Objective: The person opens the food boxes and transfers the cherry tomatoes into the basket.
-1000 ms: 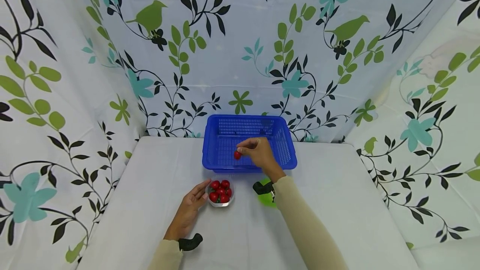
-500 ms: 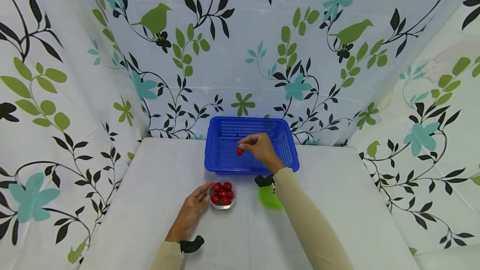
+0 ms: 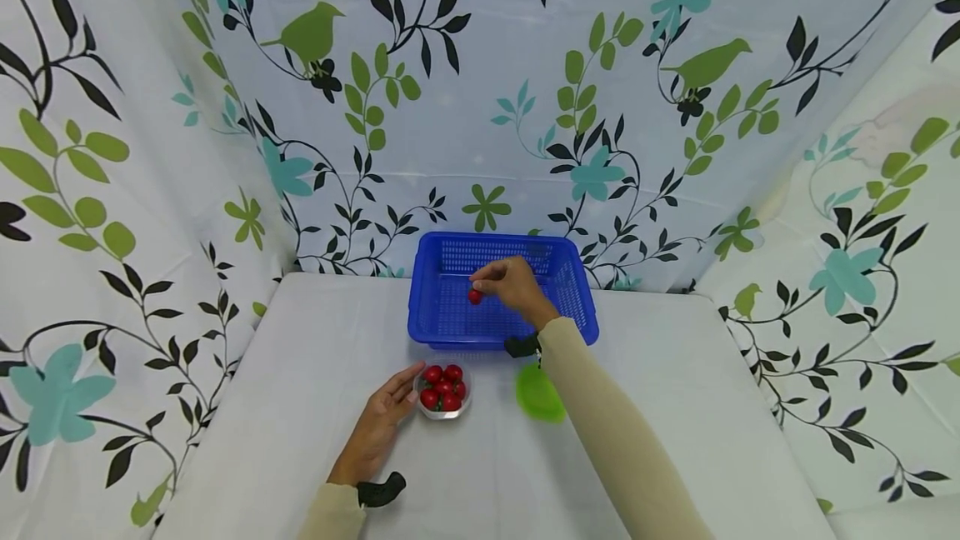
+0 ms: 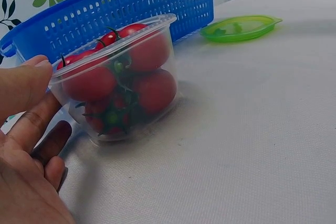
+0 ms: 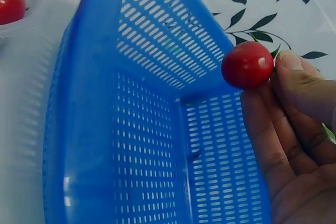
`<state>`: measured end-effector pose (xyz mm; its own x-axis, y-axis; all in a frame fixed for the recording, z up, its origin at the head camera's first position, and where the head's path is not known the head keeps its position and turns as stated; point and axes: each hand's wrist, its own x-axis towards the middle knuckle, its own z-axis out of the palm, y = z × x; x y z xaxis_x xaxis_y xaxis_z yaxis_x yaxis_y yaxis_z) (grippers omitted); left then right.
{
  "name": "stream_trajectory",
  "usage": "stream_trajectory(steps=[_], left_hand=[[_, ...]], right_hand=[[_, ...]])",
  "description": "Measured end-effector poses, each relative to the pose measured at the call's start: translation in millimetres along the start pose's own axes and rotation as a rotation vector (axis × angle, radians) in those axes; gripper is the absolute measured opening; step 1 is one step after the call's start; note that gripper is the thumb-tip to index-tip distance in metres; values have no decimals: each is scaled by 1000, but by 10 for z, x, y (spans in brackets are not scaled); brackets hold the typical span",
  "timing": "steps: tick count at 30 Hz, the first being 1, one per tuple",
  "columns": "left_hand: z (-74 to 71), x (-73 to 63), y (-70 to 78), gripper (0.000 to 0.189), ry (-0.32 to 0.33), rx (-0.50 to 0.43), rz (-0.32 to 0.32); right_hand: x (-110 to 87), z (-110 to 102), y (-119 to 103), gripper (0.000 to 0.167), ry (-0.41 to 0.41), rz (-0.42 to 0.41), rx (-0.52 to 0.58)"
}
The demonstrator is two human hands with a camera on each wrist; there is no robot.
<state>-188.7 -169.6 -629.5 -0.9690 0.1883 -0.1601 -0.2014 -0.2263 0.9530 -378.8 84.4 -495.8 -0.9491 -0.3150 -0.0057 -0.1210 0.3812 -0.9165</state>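
My right hand (image 3: 516, 290) pinches a cherry tomato (image 5: 248, 65) between thumb and fingers, holding it over the blue plastic basket (image 3: 424, 290). Green at the tomato's stem end shows beside the thumb in the right wrist view. On the table, a clear plastic container (image 4: 170, 45) is filled with several red cherry tomatoes (image 3: 442, 388), some with green stems. My left hand (image 3: 382, 415) rests against the container's left side, its thumb at the rim and its fingers loosely extended along the wall. The basket floor shows no tomatoes in the right wrist view.
A green plastic lid (image 4: 241, 28) lies flat on the white-covered table (image 3: 315, 340), right of the container and in front of the basket. Behind the basket hangs a leaf-and-bird patterned cloth (image 3: 480, 107), which also covers both sides.
My right hand has shifted slightly left and up over the basket, still pinching the cherry tomato. More of the green lid shows. The left hand stays at the container.
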Motion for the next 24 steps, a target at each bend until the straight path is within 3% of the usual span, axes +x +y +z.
stream_trajectory(steps=[11,24], left_hand=[[-12,9,-12,59,5,-5,-16],[-17,6,-13,57,25,-11,-35]], right_hand=[[214,20,95,8,-39,92,31],[380,90,175,12,-65,165,-48]])
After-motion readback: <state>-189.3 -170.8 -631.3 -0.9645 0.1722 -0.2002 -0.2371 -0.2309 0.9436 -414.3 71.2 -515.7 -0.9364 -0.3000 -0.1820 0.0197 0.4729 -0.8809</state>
